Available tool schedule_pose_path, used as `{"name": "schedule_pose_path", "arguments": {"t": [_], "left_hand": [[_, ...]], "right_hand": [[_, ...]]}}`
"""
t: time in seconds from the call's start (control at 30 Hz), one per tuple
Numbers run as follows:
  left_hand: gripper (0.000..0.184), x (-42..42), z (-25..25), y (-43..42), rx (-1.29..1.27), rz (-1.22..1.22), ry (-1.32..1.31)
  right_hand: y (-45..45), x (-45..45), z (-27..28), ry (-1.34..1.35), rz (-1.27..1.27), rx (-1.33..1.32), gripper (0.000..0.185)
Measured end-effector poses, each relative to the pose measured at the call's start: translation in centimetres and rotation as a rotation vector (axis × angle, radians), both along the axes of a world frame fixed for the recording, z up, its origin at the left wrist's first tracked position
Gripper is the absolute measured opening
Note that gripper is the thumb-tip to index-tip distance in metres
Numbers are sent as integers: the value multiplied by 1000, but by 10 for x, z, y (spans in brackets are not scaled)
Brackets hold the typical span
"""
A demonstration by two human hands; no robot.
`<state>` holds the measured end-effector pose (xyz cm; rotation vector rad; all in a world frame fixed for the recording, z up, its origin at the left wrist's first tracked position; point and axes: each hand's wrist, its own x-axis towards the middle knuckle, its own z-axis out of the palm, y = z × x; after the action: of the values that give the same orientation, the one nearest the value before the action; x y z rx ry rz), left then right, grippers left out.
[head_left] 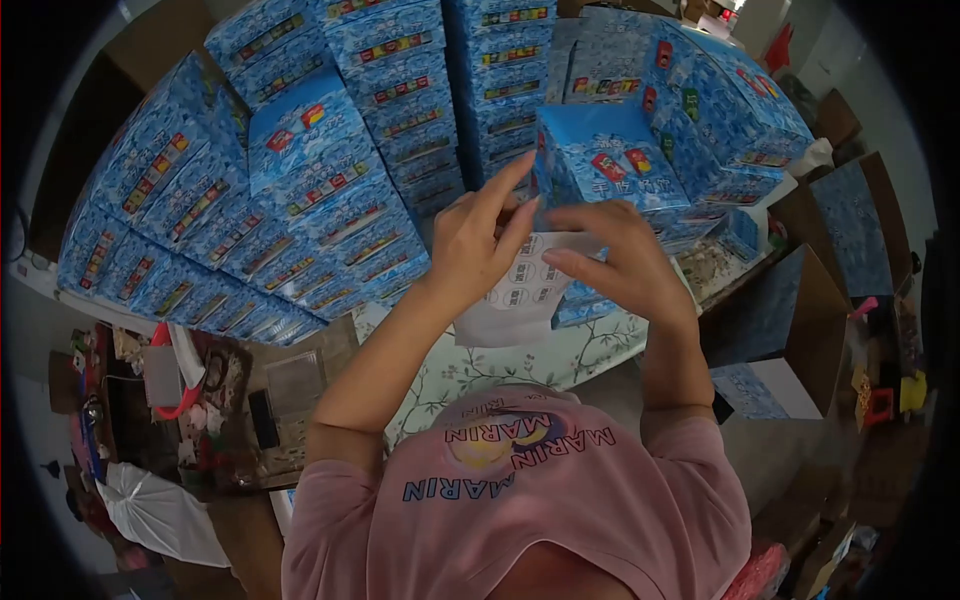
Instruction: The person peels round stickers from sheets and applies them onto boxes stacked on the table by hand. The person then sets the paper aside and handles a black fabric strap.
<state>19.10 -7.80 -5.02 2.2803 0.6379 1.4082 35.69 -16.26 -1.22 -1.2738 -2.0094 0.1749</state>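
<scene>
A white sheet of round stickers with dark print (528, 272) hangs between my hands, above the table. My left hand (472, 238) is at the sheet's left edge, its index finger stretched up and its thumb apart from it. The other fingers of that hand are curled and partly hidden, seemingly around the sheet. My right hand (622, 258) is over the sheet's right side, thumb and fingers apart; its fingertips are blurred. Just beyond it stands a blue printed box (610, 145) with red and yellow pictures on top.
Tall stacks of blue boxes (400, 100) line the back and left of the table. More blue boxes (735, 100) rise at the right. A leaf-patterned cloth (410, 380) covers the table. Open cardboard cartons (770, 300) stand to the right; a cluttered surface (295, 385) lies left.
</scene>
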Motion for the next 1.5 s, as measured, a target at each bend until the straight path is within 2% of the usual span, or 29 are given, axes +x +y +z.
{"name": "schedule_pose_path", "arguments": {"t": [0.03,0.1,0.13,0.2,0.23,0.27,0.3,0.33,0.4,0.43,0.5,0.83,0.9,0.93,0.97,1.0,1.13,1.2,1.23,1.3,1.33,1.4,1.43,1.5], "left_hand": [[43,-10,4,-2,-56,-12,-43],[38,-34,11,-2,-99,7,-89],[32,-49,15,-1,-154,0,-65],[26,-74,16,-2,-209,14,-42],[21,-85,15,-3,-344,12,-41],[17,-95,15,-2,-477,8,-40],[17,-101,15,-2,-471,28,-43],[15,-105,16,-3,-456,59,-88],[14,-116,16,-1,-431,102,-136],[13,-121,15,1,-479,120,-180],[13,-128,13,6,-519,144,-229],[15,-152,9,40,-574,187,-425],[17,-162,11,51,-538,231,-445],[19,-169,8,60,-435,338,-277],[22,-174,4,67,-331,442,-109],[22,-176,0,74,-331,444,-107],[25,-181,1,83,-407,410,-76],[24,-181,3,84,-454,405,-44],[24,-181,2,85,-420,397,-42],[25,-182,0,87,-389,390,-42],[25,-183,-2,89,-380,372,-59],[25,-182,-1,90,-377,348,-74],[25,-181,1,89,-416,328,-100],[24,-179,3,82,-460,311,-128]], "right_hand": [[6,-7,-1,4,26,0,22],[22,-21,1,107,107,-213,16],[29,-27,1,105,134,-207,16],[39,-39,-1,97,139,-85,12],[45,-47,-1,95,160,-83,12],[52,-58,0,10,165,63,13],[58,-69,1,-72,169,212,14],[64,-78,1,-69,187,217,14],[75,-93,-1,-205,175,438,17],[81,-100,-2,-205,187,448,17],[92,-112,-7,-168,168,674,21],[129,-146,-18,-25,203,767,14],[145,-155,-20,562,186,346,8],[153,-158,-18,564,188,348,8],[162,-162,-15,749,236,54,8],[170,-166,-14,922,281,-248,10],[199,-189,-28,922,316,-186,13],[195,-195,-30,630,18,164,13],[194,-195,-31,631,20,163,13],[192,-192,-33,431,-116,321,16],[198,-193,-36,431,-116,321,16],[205,-194,-39,147,39,759,20],[201,-190,-36,145,35,754,20],[187,-181,-23,-77,-109,298,21]]}}
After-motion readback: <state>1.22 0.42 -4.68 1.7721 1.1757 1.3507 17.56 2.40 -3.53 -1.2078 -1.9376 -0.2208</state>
